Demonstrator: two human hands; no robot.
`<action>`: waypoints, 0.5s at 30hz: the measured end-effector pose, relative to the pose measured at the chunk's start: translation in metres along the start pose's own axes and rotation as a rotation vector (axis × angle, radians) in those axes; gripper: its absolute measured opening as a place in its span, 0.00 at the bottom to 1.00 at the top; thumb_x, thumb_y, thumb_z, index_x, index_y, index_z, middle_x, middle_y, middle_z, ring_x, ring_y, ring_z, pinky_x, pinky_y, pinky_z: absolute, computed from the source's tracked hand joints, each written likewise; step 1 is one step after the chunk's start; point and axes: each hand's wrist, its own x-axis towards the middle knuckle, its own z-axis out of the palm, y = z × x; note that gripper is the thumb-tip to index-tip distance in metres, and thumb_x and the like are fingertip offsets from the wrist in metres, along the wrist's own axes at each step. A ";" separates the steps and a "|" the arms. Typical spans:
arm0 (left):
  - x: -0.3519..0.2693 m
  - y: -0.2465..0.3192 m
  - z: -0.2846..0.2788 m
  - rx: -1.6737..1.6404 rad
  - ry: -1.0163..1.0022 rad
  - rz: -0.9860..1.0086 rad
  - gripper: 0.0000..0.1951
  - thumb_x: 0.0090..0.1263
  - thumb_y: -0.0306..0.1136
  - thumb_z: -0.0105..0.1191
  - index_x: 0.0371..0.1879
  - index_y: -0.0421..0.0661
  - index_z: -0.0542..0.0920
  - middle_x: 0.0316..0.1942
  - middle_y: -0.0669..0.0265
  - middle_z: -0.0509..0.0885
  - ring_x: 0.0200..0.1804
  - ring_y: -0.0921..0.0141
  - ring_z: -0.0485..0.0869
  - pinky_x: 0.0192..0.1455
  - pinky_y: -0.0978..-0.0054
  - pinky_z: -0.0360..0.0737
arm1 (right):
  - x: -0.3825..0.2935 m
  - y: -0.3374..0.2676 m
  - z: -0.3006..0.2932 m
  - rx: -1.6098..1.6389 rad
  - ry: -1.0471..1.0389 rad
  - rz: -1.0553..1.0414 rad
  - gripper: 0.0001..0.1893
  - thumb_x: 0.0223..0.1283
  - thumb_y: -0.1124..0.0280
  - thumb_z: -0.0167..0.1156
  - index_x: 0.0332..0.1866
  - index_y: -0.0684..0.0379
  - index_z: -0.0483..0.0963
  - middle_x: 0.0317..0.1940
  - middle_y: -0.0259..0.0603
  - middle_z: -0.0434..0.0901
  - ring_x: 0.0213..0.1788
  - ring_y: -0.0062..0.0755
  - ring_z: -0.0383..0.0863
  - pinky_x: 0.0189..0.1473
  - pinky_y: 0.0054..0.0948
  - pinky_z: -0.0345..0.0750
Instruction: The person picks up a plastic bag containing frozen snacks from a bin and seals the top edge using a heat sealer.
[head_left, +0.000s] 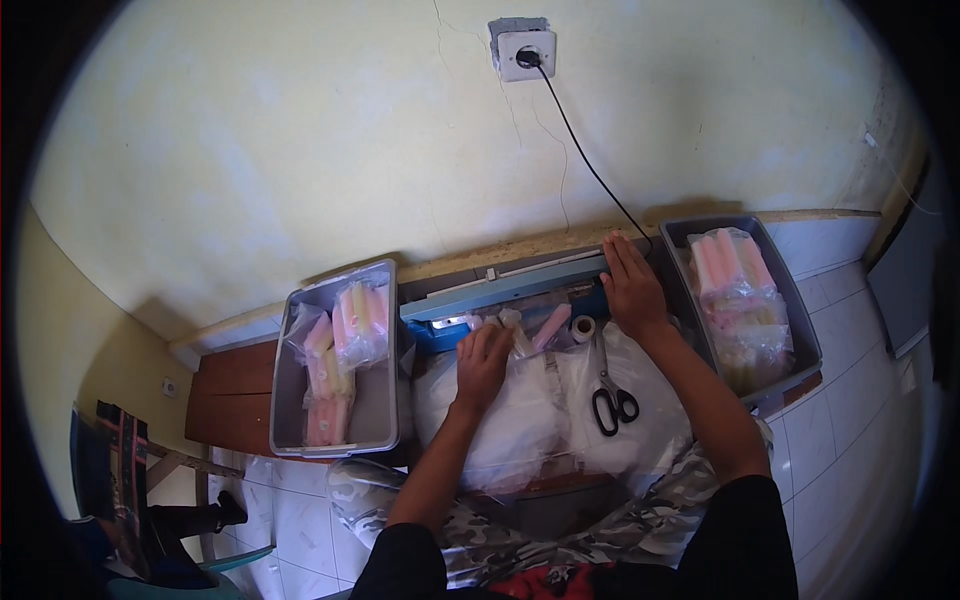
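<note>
My right hand lies with straight fingers on the right end of the raised light-blue arm of an impulse bag sealer. In front of the sealer, my left hand has its fingers bent over pale, wrapped stick-shaped pieces; its grip on them is partly hidden. A pink stick in clear plastic lies to the right of that hand, beside a small white roll. Black-handled scissors rest on clear plastic bags spread before me.
Grey plastic bins with bagged pink and yellow sticks stand at the left and right. A black cord runs from the wall socket down behind the sealer. At the lower left, another person's leg shows beside a chair.
</note>
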 end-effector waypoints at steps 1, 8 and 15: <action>-0.002 -0.002 -0.004 0.009 -0.018 -0.039 0.24 0.67 0.29 0.70 0.63 0.51 0.86 0.56 0.59 0.82 0.58 0.57 0.82 0.60 0.58 0.76 | 0.000 0.000 0.000 0.001 -0.001 -0.001 0.31 0.74 0.67 0.60 0.79 0.66 0.67 0.78 0.56 0.69 0.80 0.54 0.67 0.81 0.45 0.67; -0.001 -0.006 -0.027 -0.035 -0.108 -0.152 0.27 0.67 0.30 0.70 0.67 0.49 0.84 0.59 0.57 0.82 0.61 0.55 0.82 0.64 0.59 0.80 | -0.004 -0.004 -0.004 0.027 -0.074 0.029 0.36 0.73 0.65 0.61 0.82 0.66 0.61 0.83 0.57 0.61 0.85 0.55 0.60 0.84 0.44 0.62; 0.003 -0.013 -0.044 -0.045 -0.130 -0.172 0.25 0.70 0.27 0.67 0.68 0.44 0.82 0.68 0.53 0.80 0.62 0.52 0.85 0.63 0.59 0.85 | -0.005 -0.005 -0.007 0.040 -0.061 0.026 0.40 0.71 0.63 0.63 0.84 0.65 0.58 0.84 0.56 0.59 0.86 0.54 0.57 0.85 0.43 0.62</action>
